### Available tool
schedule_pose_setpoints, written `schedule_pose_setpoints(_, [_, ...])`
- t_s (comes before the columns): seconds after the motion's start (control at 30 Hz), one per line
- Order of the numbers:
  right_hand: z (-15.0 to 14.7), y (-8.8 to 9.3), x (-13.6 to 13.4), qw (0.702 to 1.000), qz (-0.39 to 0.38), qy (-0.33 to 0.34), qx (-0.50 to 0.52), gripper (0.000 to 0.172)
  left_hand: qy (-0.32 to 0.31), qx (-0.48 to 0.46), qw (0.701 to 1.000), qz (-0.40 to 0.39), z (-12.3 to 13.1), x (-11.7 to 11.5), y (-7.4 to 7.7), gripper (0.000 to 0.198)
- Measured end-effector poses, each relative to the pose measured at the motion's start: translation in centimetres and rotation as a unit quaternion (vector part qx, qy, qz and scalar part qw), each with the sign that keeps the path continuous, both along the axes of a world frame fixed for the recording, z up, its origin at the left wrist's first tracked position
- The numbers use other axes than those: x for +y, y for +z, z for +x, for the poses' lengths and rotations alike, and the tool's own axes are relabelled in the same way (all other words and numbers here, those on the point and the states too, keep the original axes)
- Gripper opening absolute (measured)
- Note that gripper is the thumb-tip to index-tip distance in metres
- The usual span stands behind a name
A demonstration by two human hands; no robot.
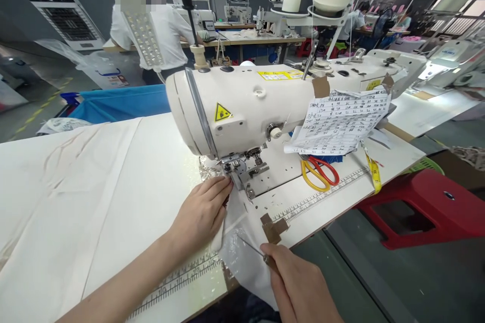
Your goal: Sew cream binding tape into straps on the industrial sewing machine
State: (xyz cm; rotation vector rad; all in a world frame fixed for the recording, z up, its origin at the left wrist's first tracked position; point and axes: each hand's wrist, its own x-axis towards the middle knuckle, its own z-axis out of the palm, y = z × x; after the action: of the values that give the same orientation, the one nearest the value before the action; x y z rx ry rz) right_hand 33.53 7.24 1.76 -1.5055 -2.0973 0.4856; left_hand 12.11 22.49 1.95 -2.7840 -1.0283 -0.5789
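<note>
My left hand (200,209) lies beside the presser foot (237,176) of a white sewing machine (235,111). Its fingers are together, closed on the edge of a piece of thin white fabric (242,257); the fingertips are partly hidden by the machine head. The fabric runs from under the foot and hangs over the table's front edge. In my right hand (303,282) is an awl (253,248) with a dark handle, fingers wrapped round it. Its thin metal tip points up and left, over the fabric; I cannot tell if it touches.
Scissors (322,174) with red and yellow handles lie on the white table (113,186), right of the needle. A handwritten sheet (341,121) hangs on the machine. A yellow tape measure (374,174) and a red stool (428,207) are at right. A person in white (166,30) stands behind.
</note>
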Motion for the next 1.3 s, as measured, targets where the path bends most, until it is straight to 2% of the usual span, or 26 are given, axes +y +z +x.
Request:
schedule_pose_setpoints(0.27, [-0.2, 0.5, 1.0, 1.000, 0.022, -0.007, -0.021, 0.039, 0.011, 0.002, 1.000, -0.005, -0.1, 0.2, -0.2, 0.047])
schedule_pose_setpoints(0.53, [-1.1, 1.3, 2.3, 0.996, 0.036, -0.022, -0.072, 0.037, 0.017, 0.011, 0.999, -0.025, 0.1, -0.1, 0.2, 0.048])
schedule_pose_setpoints(0.83, [-1.5, 1.9, 3.4, 0.994, 0.012, -0.027, -0.107, 0.037, -0.002, 0.026, 0.999, 0.026, 0.3, -1.0, -0.1, 0.047])
schedule_pose_setpoints(1.07, [-2.0, 2.0, 3.8, 0.992, -0.018, -0.011, -0.121, 0.039, -0.006, 0.029, 0.999, 0.020, 0.4, -1.7, 0.1, 0.047])
schedule_pose_setpoints(1.3, [-2.3, 2.0, 4.2, 0.992, 0.002, -0.014, -0.127, 0.039, -0.009, 0.008, 1.000, 0.025, 0.5, -1.9, 0.3, 0.046])
